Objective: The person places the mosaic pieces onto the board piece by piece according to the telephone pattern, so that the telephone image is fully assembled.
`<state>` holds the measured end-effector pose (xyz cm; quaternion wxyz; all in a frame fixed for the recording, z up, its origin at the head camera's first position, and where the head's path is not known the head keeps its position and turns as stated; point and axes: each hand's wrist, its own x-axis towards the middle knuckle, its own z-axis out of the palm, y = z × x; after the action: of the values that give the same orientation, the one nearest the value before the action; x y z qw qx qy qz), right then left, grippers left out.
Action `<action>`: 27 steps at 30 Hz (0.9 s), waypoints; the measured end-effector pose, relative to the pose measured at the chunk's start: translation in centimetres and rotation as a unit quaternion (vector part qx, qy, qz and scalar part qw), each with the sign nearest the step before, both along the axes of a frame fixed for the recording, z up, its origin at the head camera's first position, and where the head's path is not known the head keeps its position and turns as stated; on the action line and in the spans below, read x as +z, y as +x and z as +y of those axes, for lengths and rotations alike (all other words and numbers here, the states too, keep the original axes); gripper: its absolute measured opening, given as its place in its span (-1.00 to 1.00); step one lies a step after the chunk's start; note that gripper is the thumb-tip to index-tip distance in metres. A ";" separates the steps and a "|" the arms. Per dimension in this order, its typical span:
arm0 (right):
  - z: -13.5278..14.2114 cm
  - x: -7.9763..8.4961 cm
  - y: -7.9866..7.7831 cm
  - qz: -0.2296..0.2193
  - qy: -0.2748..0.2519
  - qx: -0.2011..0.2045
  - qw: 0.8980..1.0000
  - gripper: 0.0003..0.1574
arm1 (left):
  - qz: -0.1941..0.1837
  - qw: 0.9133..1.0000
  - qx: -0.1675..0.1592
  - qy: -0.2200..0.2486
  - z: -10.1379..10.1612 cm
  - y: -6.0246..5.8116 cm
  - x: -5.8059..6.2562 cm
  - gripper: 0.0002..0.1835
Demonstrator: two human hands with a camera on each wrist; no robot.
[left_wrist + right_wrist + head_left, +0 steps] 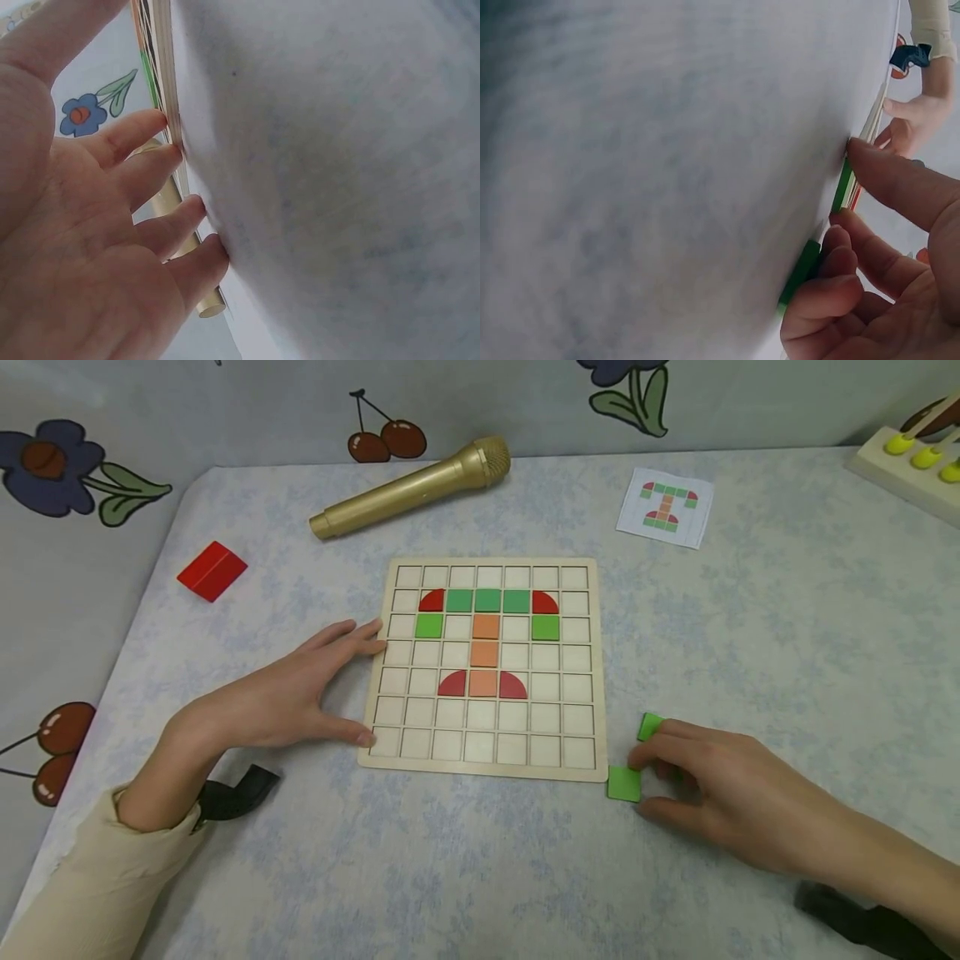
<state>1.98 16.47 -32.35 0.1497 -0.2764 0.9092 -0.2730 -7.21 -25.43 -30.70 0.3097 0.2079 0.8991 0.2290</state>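
Observation:
A wooden grid board lies flat on the table, with red quarter-round, green square and orange square tiles set in its cells. The fingertips and thumb of my left hand touch the board's left edge, the fingers spread and fairly straight. Just off the board's lower right corner, my right hand pinches a light green square tile between thumb and index finger. A second green tile is partly hidden beneath the other curled fingers; its side shows in the right wrist view.
Behind the board lie a gold microphone and a card printed with a tile pattern. A folded red piece is on the left. At the far right stands a wooden base with yellow beads.

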 end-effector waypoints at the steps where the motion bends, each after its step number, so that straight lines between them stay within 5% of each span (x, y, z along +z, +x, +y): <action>1: -0.1 0.0 -0.1 0.000 0.000 -0.001 1.000 -0.57 | 0.000 1.000 0.000 0.000 0.0 0.0 0.0 0.08; 18: -0.3 1.4 -1.8 0.015 -0.006 0.005 1.000 -0.61 | 0.000 1.000 0.001 -0.002 0.0 0.0 -0.1 0.08; 27: -4.1 2.7 -4.4 0.022 -0.049 -0.004 0.999 -0.69 | -0.001 1.000 0.000 -0.003 0.1 -0.1 -0.1 0.09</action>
<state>-2.38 12.34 -29.61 0.1146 -0.2858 0.8990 -0.3114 -7.27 -25.35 -30.81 0.3110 0.2065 0.8995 0.2268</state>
